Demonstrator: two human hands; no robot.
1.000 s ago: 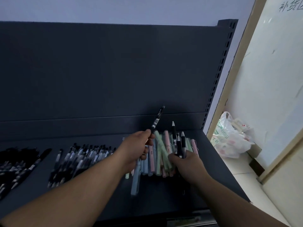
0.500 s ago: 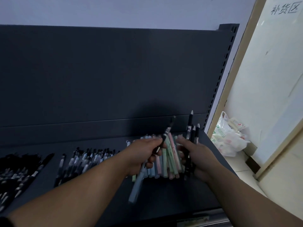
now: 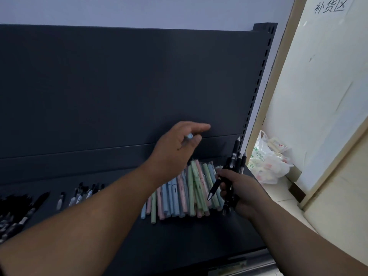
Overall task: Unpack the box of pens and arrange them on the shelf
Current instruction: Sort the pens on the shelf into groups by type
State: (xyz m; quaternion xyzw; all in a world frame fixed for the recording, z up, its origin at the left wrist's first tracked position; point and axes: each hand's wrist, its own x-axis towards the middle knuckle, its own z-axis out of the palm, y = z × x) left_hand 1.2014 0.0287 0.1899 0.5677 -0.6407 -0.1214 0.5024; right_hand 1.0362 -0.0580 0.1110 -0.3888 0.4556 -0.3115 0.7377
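Since a moment ago, left hand (image 3: 179,144) rose above the pastel pens (image 3: 185,192) on the shelf (image 3: 199,236), fingers curled round a pale blue pen (image 3: 190,135); right hand (image 3: 241,192) clamps black pens (image 3: 234,162), probably sorting by colour.

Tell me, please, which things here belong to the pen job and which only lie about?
Job: black pens in right hand; blue-ended pen in left hand; pastel pens; dark pen rows; shelf.
Lying about: plastic bag on the floor; wall sign.
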